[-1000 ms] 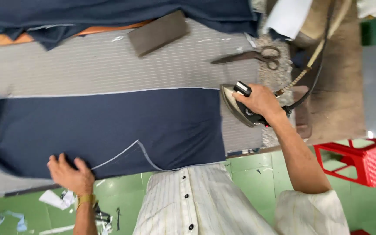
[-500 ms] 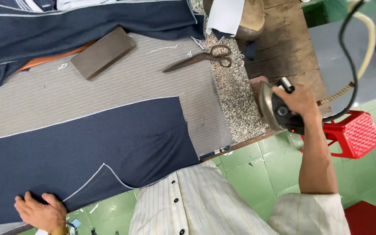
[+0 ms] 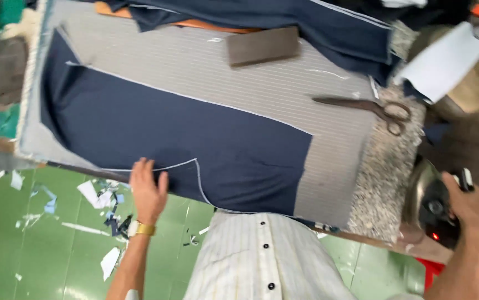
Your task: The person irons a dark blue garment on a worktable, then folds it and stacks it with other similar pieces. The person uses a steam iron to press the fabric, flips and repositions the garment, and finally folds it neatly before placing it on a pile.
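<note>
- Since half a second ago the iron has come off the table's right end.
- Left hand lies open and flat on the navy cloth.
- Right hand grips the iron's handle; scissors lie beyond it.

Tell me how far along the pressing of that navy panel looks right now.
Laid out: the navy panel lies spread on the striped board, left hand flat on its near edge. In hand: the right hand holds the iron off the board's right end. Left: the iron is not on the cloth; how much is pressed cannot be told.
</note>
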